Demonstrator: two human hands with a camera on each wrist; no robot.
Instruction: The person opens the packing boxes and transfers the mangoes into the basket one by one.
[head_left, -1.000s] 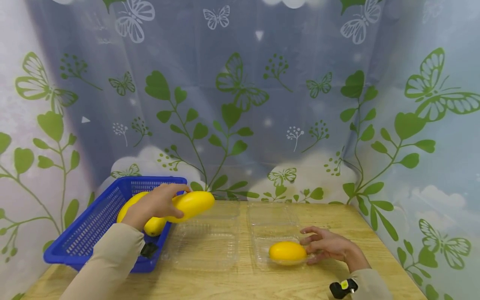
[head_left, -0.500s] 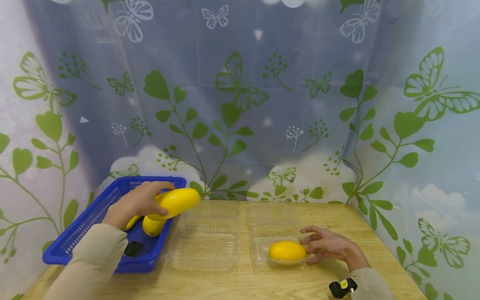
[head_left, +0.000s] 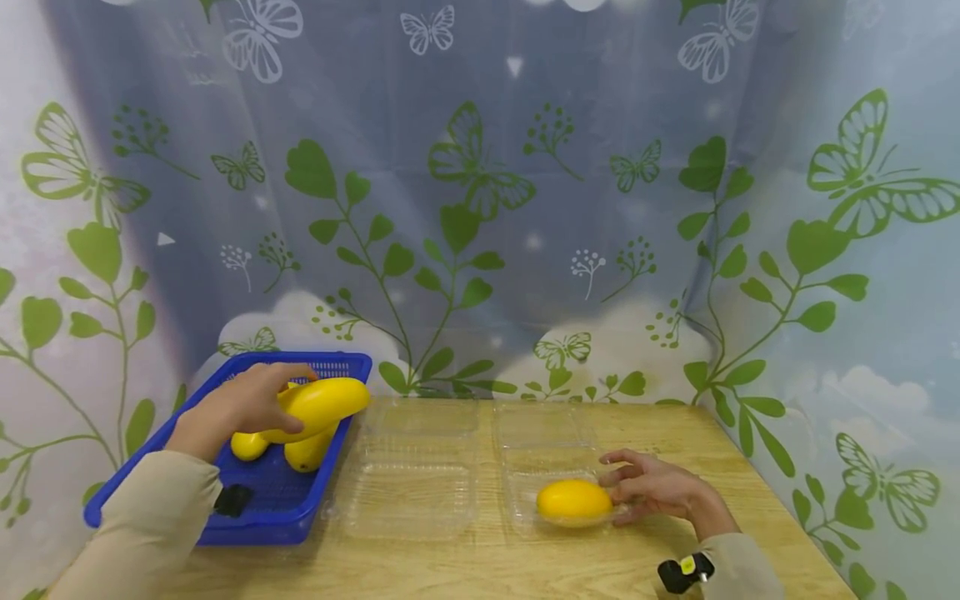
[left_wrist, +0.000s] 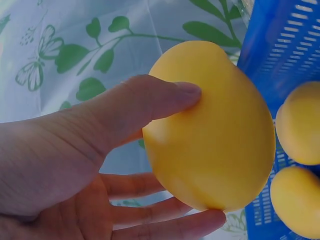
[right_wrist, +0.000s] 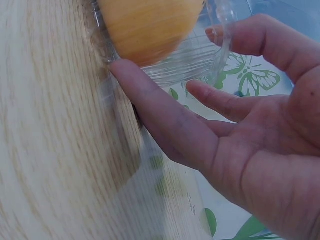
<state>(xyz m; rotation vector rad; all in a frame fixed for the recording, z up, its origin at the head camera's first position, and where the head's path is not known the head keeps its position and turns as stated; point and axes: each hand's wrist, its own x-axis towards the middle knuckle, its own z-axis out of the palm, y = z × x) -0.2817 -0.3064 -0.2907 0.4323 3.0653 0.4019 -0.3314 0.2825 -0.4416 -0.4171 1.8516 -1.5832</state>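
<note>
Printed sheeting with green leaves and butterflies [head_left: 480, 179] is hung behind and to both sides of a wooden bench [head_left: 480, 567]. At the left of the bench a yellow mango [head_left: 318, 406] is held above the far right corner of a blue basket [head_left: 168, 487]. It is gripped by the left hand [head_left: 243, 404], with the thumb laid over its upper side and the fingers curled beneath, as is shown plainly in the left wrist view [left_wrist: 215, 150]. Two more mangoes [head_left: 288, 450] are seen lying in the basket below it.

The grip appears to cover only the near end of the fruit, most of its length being left unsupported to the right. A slip could be judged likely if the smooth skin were to turn in the fingers, and the fruit might then drop onto the two below or catch the basket rim.

To the right, two clear plastic trays lie open side by side on the bench. The left tray [head_left: 408, 492] holds nothing. In the near half of the right tray [head_left: 540, 433] a second mango [head_left: 573, 501] is resting. The right hand [head_left: 652, 490] is laid against the tray's right edge, with its fingers spread and only loosely bent and nothing gripped. The thin tray could be shifted or tipped if it were pressed sideways. The left forearm is stretched forward over the basket, and the right wrist is rested low near the bench.
</note>
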